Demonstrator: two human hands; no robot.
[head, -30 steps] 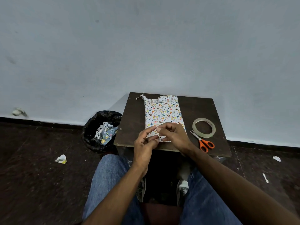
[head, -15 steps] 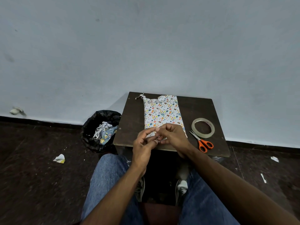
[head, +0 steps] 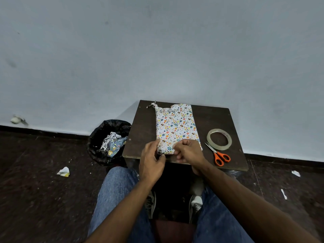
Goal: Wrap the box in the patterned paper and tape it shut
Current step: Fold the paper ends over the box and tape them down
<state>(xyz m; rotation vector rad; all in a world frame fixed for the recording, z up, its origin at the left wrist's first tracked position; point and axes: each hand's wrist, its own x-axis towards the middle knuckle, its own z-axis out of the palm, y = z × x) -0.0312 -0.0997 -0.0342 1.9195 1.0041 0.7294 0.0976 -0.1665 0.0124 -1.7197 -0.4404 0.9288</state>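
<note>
Wrapped box (head: 176, 128) lies just beyond your hands, near end under fingers. Left hand (head: 152, 161) grips near-left corner; right hand (head: 187, 151) curled at fold, pinching what looks like tape; unclear. Risk: fold springs open if your grip eases; tape creases. Far end still ragged.

White multicoloured-dotted paper (head: 175, 127); orange scissors (head: 220, 156); dark table (head: 215, 118).

Just one view, from up on the head. Looking forward and down, over the knees, onto the small desk (head: 145, 130) close in front. Wall behind, floor (head: 35, 199) on both sides.
</note>
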